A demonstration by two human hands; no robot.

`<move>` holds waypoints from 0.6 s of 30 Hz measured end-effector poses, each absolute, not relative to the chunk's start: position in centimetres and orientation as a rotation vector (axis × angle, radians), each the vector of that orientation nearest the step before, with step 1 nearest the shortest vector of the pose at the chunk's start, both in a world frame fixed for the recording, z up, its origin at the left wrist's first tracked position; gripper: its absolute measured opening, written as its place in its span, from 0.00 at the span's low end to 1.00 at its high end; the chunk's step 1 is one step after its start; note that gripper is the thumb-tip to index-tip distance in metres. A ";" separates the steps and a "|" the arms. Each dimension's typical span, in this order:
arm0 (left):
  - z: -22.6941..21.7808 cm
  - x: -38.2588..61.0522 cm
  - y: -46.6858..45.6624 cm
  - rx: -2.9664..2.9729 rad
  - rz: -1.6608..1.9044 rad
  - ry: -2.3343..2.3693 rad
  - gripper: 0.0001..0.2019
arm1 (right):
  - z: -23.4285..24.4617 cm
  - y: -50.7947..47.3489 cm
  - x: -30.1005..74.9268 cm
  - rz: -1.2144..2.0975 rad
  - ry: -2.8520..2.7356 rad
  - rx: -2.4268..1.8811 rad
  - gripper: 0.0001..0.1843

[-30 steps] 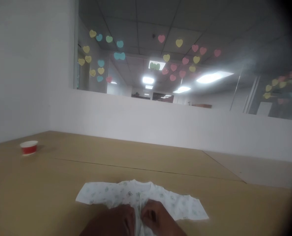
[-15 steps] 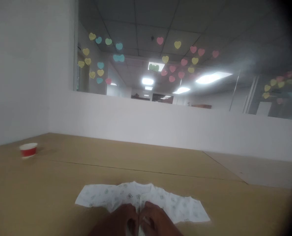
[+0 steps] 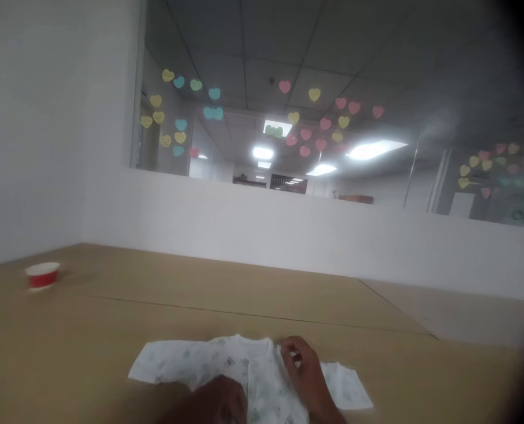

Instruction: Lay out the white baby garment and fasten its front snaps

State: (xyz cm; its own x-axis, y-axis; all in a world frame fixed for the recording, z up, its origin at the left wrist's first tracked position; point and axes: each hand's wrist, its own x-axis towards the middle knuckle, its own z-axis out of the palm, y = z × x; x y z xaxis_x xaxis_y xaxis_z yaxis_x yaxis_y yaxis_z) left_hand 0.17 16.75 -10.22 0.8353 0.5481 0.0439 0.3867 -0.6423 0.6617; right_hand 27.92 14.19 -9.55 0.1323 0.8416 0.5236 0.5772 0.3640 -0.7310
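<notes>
A small white baby garment (image 3: 209, 365) with a faint green print lies spread on the tan table (image 3: 112, 335), sleeves out to both sides. My right hand (image 3: 304, 371) rests on the garment's right shoulder, fingers curled and pinching the cloth near the collar. My left hand (image 3: 215, 403) sits low at the picture's bottom edge on the garment's front; its fingers are hidden.
A red paper cup (image 3: 42, 275) with a white rim stands far left on the table. A low white partition (image 3: 288, 229) runs behind the table, with glass above it bearing several coloured heart stickers (image 3: 315, 126). A seam divides the tabletop from a second panel at right.
My right hand has moved up and right from the garment's centre to its collar and shoulder. My left hand dropped lower. The front placket now lies flatter.
</notes>
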 end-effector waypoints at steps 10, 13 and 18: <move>-5.7 -2.6 23.6 2.457 0.291 1.449 0.25 | -11.0 17.5 31.0 0.320 -1.637 -1.500 0.20; -4.9 -3.6 23.3 2.440 0.302 1.459 0.18 | -10.8 16.4 31.8 0.364 -1.619 -1.538 0.15; -4.7 -6.2 23.1 2.399 0.289 1.437 0.23 | -10.3 15.3 33.8 0.504 -1.657 -1.465 0.17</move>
State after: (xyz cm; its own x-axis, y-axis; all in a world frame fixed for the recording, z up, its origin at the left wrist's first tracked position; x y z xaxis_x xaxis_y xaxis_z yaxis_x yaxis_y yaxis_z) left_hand -6.22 23.11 -4.69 0.4709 0.8821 0.0048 0.8155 -0.4374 0.3790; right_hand 33.79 15.34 -10.33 0.0429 0.9451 0.3240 0.6047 0.2335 -0.7615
